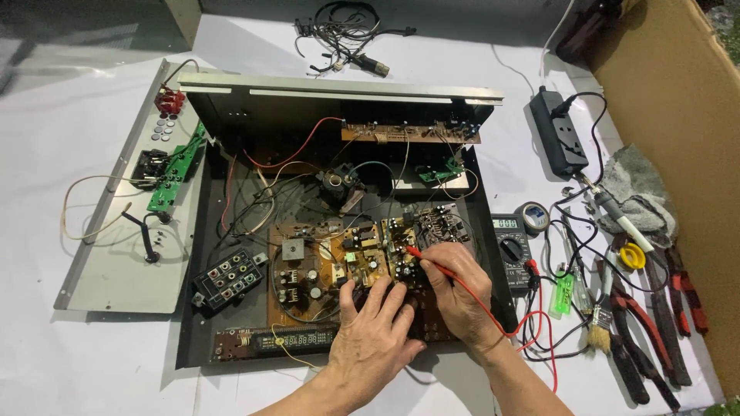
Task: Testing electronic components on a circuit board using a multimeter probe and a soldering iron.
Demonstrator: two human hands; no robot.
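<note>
The right hand (pixel 460 289) pinches a red multimeter probe (pixel 433 263) between thumb and fingers, its tip resting on a small circuit board (pixel 401 246) in the middle of an opened black electronics chassis (pixel 231 123). The left hand (pixel 375 331) holds nothing; it lies palm down with fingers spread on the brown main board (pixel 297 270), fingertips touching the near edge of the small board just left of the probe. The probe's red lead (pixel 501 323) runs back over the right wrist to a digital multimeter (pixel 510 245) lying on the white bench (pixel 46 154) just right of the chassis. Further right lie a green test pen (pixel 563 294), a small brush (pixel 600 320), red-handled pliers (pixel 644 323) and a grey rag (pixel 640 192), with a black power strip (pixel 559 131) beyond them. Left of the chassis lies its detached grey panel (pixel 116 262) with a green board (pixel 176 171) on it. A tangle of black cables (pixel 347 35) sits at the far edge.
</note>
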